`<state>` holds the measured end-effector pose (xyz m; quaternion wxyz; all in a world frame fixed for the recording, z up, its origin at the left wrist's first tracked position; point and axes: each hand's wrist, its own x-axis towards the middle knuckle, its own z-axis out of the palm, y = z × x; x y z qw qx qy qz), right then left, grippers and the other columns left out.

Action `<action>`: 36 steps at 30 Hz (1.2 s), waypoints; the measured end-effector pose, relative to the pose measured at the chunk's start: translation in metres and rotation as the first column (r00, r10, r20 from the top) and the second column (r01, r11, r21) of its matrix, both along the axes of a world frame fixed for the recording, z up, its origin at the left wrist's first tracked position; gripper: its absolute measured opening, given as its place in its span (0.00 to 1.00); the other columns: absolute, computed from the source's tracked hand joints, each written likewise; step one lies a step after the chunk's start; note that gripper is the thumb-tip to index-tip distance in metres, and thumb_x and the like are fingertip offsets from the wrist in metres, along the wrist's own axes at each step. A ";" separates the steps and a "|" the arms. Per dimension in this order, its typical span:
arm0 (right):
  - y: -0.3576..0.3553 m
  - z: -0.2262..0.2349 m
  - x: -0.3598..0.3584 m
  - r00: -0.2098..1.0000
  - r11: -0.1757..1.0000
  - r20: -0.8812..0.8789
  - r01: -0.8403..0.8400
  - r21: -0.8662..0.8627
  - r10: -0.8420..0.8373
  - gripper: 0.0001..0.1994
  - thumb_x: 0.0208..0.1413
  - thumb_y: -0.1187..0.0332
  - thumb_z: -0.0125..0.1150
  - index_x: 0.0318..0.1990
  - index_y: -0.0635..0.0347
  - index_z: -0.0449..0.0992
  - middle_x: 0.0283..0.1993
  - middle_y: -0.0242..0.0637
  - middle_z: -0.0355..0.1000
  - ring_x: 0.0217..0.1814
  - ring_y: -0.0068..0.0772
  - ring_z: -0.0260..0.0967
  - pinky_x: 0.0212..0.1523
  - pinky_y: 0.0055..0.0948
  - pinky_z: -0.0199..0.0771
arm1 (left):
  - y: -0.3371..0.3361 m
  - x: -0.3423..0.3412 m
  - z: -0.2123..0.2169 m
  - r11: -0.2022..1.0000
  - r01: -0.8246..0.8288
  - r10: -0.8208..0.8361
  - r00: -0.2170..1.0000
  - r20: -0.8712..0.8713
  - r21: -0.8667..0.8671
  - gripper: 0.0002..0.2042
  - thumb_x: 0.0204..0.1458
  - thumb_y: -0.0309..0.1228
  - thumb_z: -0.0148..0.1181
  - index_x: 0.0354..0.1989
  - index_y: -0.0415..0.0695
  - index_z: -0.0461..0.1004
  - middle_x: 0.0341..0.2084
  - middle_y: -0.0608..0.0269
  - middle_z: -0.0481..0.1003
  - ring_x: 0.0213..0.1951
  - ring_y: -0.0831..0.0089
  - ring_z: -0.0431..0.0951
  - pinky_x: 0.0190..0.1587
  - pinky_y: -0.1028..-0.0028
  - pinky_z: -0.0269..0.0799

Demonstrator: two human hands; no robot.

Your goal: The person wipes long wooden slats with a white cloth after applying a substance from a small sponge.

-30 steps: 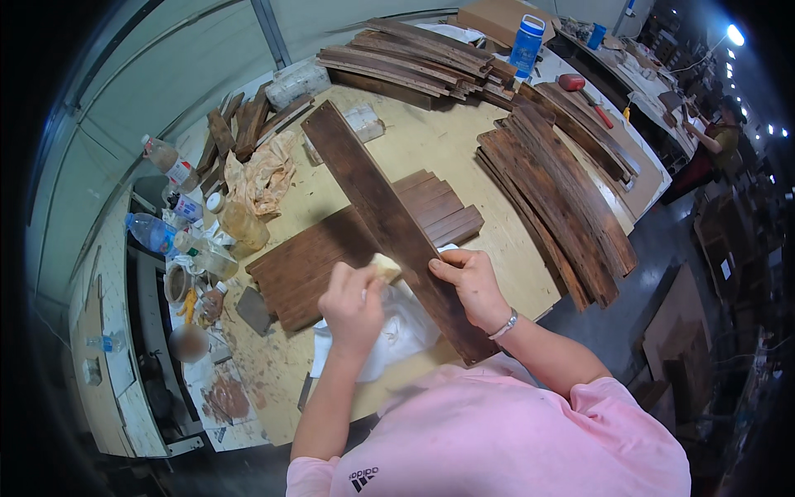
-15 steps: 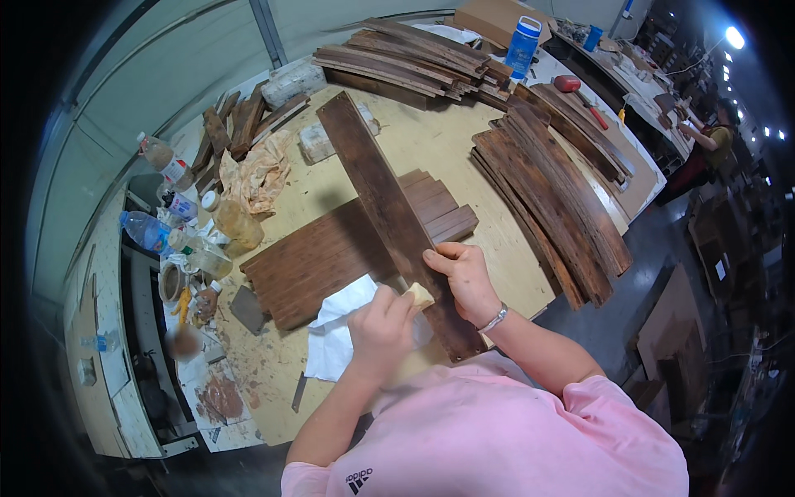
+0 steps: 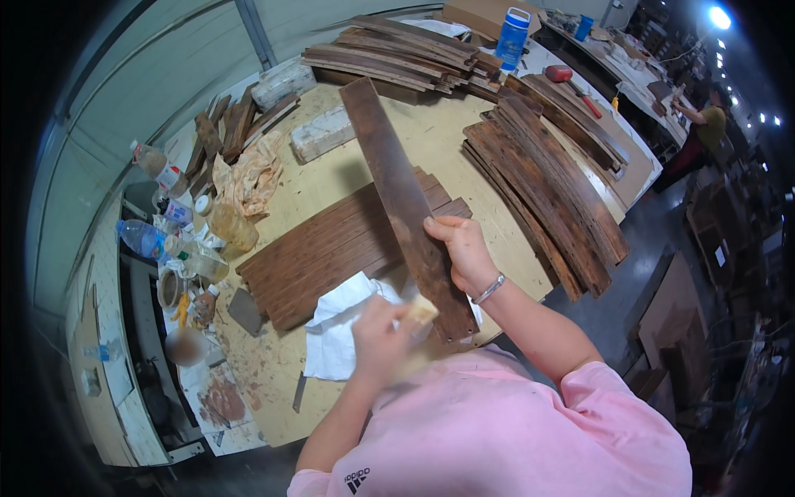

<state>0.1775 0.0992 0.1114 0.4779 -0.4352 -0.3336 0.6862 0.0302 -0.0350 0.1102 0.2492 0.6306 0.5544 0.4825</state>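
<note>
Just right of the frame's centre, gripping a dark plank by its right edge with the right hand, pressing the thumb onto its broad face. Lower, at centre, clamping the left hand around a pale block beside the plank's lower left edge; too blurred to confirm contact. Judging by that blur, probably carrying out a rubbing step on the near end, so calling for a firm right-hand hold and even pressure from the pale block. Slanting the plank from upper centre down toward the pink shirt, crossing over brown slats at mid-frame. Having a white sheet just beside the left hand. Farther left, showing a peach rag and liquid-filled bottles. Toward the top, facing a whitish block and, beyond it, stacked boards. At right, showing further boards; upper right, including a red-headed mallet and a blue bottle.
</note>
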 end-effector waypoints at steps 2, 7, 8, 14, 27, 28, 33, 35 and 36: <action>0.008 0.004 0.000 1.000 1.000 -0.009 0.025 0.001 -0.025 0.08 0.55 0.72 0.62 0.33 0.71 0.78 0.32 0.37 0.77 0.32 0.25 0.73 0.37 0.25 0.72 | -0.017 0.004 0.000 0.988 0.140 -0.140 0.990 0.006 -0.061 0.06 0.39 0.20 0.67 0.28 0.38 0.80 0.19 0.65 0.66 0.20 0.77 0.63 0.22 0.77 0.57; 0.014 0.012 0.003 0.998 0.998 -0.003 0.067 0.020 -0.067 0.07 0.55 0.72 0.62 0.33 0.69 0.78 0.33 0.37 0.76 0.33 0.26 0.72 0.38 0.25 0.71 | 0.003 -0.006 0.014 0.999 -0.039 0.039 0.998 0.056 -0.011 0.05 0.40 0.20 0.66 0.28 0.38 0.79 0.18 0.66 0.65 0.19 0.78 0.61 0.23 0.77 0.56; 0.015 0.012 0.003 0.998 0.997 0.000 0.068 0.021 -0.068 0.07 0.55 0.72 0.62 0.33 0.69 0.78 0.33 0.37 0.76 0.33 0.25 0.72 0.38 0.25 0.71 | 0.013 -0.006 0.018 0.999 -0.054 0.053 0.994 0.092 0.005 0.05 0.41 0.20 0.66 0.28 0.38 0.79 0.18 0.66 0.65 0.19 0.78 0.61 0.23 0.77 0.56; 0.025 0.015 0.004 0.997 1.000 -0.072 0.021 -0.012 -0.021 0.10 0.58 0.68 0.57 0.31 0.67 0.75 0.28 0.34 0.72 0.28 0.24 0.67 0.31 0.24 0.69 | -0.015 0.002 0.002 0.990 0.128 -0.125 0.991 0.053 -0.060 0.06 0.40 0.20 0.67 0.27 0.37 0.79 0.19 0.68 0.66 0.20 0.80 0.61 0.23 0.78 0.56; 0.016 -0.019 -0.007 0.622 0.704 -0.739 -0.646 -0.296 0.260 0.14 0.62 0.63 0.43 0.36 0.67 0.68 0.22 0.30 0.62 0.20 0.21 0.59 0.19 0.20 0.62 | -0.002 0.033 0.067 0.958 0.253 -0.266 0.959 0.092 0.132 0.10 0.40 0.19 0.66 0.34 0.40 0.78 0.23 0.59 0.69 0.24 0.65 0.72 0.27 0.69 0.69; 0.009 -0.023 -0.009 0.601 0.670 -0.757 -0.675 -0.308 0.258 0.14 0.62 0.63 0.43 0.36 0.66 0.68 0.23 0.30 0.63 0.21 0.21 0.59 0.19 0.20 0.62 | 0.003 0.033 0.063 0.961 0.249 -0.261 0.961 0.094 0.121 0.10 0.40 0.18 0.66 0.34 0.40 0.78 0.23 0.58 0.69 0.24 0.63 0.73 0.28 0.68 0.70; -0.031 0.004 -0.010 0.741 0.703 -0.473 -0.644 -0.302 0.476 0.13 0.62 0.60 0.46 0.36 0.60 0.70 0.24 0.29 0.63 0.20 0.19 0.58 0.18 0.19 0.58 | 0.037 0.011 0.056 0.996 -0.083 0.087 0.945 0.316 -0.027 0.05 0.42 0.16 0.64 0.28 0.37 0.78 0.21 0.67 0.65 0.21 0.79 0.64 0.27 0.78 0.64; -0.033 -0.009 -0.007 0.599 0.549 -0.597 -0.782 -0.293 0.534 0.13 0.62 0.62 0.45 0.35 0.61 0.70 0.22 0.28 0.62 0.19 0.18 0.56 0.16 0.18 0.56 | 0.060 -0.020 0.034 0.962 -0.181 0.159 0.980 0.121 0.204 0.03 0.45 0.17 0.63 0.28 0.36 0.77 0.21 0.69 0.65 0.22 0.83 0.62 0.24 0.81 0.57; -0.037 -0.006 -0.005 0.570 0.513 -0.585 -0.810 -0.283 0.577 0.13 0.63 0.63 0.44 0.34 0.62 0.70 0.22 0.28 0.61 0.18 0.18 0.56 0.16 0.18 0.56 | 0.068 -0.038 0.029 0.947 -0.234 0.214 0.970 0.113 0.220 0.03 0.45 0.17 0.64 0.29 0.36 0.78 0.21 0.69 0.65 0.21 0.82 0.62 0.23 0.80 0.56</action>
